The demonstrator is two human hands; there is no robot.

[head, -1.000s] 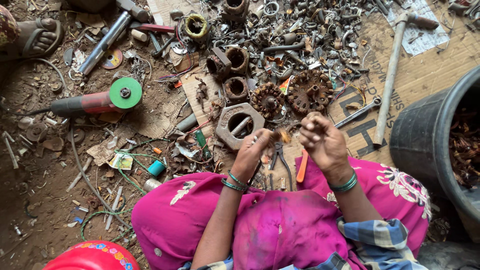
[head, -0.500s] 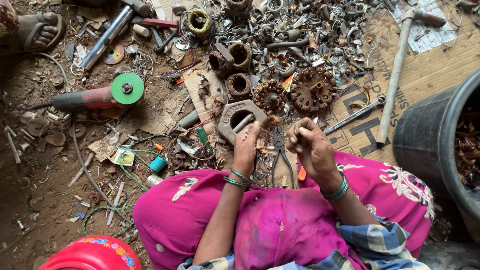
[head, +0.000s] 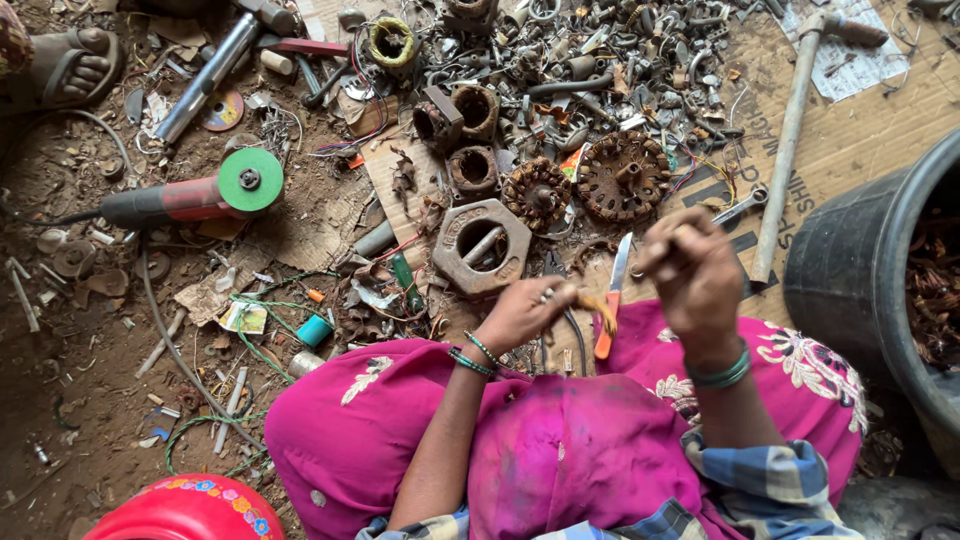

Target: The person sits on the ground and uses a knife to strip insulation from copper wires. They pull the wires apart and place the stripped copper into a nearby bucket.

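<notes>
Left hand (head: 520, 312) closed on a small frayed copper bundle (head: 600, 308), right hand (head: 692, 270) at three o'clock, blurred, grip not discernible, orange-handled knife (head: 610, 305) laid between them, hexagonal metal housing (head: 481, 245) at twelve o'clock.

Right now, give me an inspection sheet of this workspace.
Surface: dirt ground with flattened cardboard.
Job's things: small coppery wire bundle at the left hand; right hand raised and blurred.
Clutter: scrap metal pile, hexagonal metal housing, two rusty motor cores, hammer, orange-handled knife.
Grippers: both hands closed, grip unclear.
Cables: grinder cord, green wire.
Surroundings: angle grinder, black tub, sandalled foot.
</notes>
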